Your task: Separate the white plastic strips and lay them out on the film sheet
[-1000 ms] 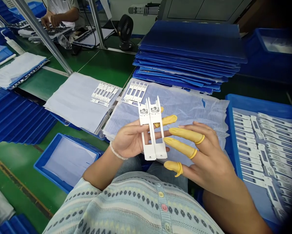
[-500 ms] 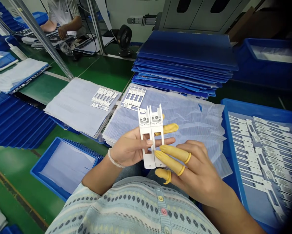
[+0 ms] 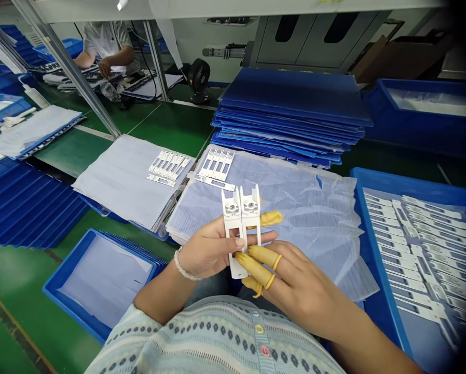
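Two hands and a pair of white brackets above the near part of a translucent sheet (image 3: pixel 314 218), the reference for all positions. The left hand (image 3: pixel 205 249) is closed on the pair of white brackets (image 3: pixel 233 221), thumb across the front and fingers behind, holding them side by side, nearly upright. The right hand (image 3: pixel 306 291), its visible fingertips in yellow covers, is closed about their lower end, partly hiding it.

Containers: to the right of the sheet, a large blue tray (image 3: pixel 412 182) contains slotted white parts (image 3: pixel 391 240) in close rows on a pale liner, with a few parts set crosswise between the rows. To the left and nearer the wearer, a small blue tray (image 3: pixel 73 313) shows a pale liner sheet (image 3: pixel 108 280); further tray rims are stacked beside and beneath it. At far left lies a ribbed blue stack (image 3: pixel 30 208). Beyond the sheet at right, a deep blue bin (image 3: pixel 412 124) contains pale sheeting; its depth is too dark to read.

Other supports: the sheet's far left corner bears a group of loose brackets (image 3: pixel 217 165), one lying crosswise. Immediately left of the sheet, a paper stack (image 3: pixel 112 176) bears a similar group (image 3: pixel 168 163). Directly beyond the sheet rises a stack of blue boards (image 3: pixel 291 98).
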A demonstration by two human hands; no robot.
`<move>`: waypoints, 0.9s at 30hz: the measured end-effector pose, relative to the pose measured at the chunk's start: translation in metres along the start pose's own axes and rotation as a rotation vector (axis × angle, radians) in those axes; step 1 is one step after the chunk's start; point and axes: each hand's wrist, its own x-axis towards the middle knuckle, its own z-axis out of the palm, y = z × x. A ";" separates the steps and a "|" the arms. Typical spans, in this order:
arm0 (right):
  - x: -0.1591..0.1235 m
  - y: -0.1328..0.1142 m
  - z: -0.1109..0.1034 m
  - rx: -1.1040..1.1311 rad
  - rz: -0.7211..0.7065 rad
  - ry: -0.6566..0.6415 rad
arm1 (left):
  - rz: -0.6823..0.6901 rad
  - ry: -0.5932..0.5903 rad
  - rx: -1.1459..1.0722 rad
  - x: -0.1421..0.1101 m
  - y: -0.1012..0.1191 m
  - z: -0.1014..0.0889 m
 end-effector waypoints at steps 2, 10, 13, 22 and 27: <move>0.004 0.000 0.005 -0.028 0.003 -0.032 | 0.001 0.020 -0.003 0.002 0.000 -0.007; 0.036 0.092 0.048 0.091 0.268 -0.128 | 0.195 0.329 0.001 0.016 -0.004 -0.058; 0.057 0.152 0.073 0.130 0.599 -0.195 | 0.116 0.474 0.085 0.020 -0.026 -0.077; 0.079 0.215 0.122 0.089 0.693 -0.264 | 0.185 0.585 0.233 0.024 -0.073 -0.103; 0.074 0.218 0.128 0.093 0.691 -0.285 | 0.180 0.576 0.217 0.024 -0.068 -0.105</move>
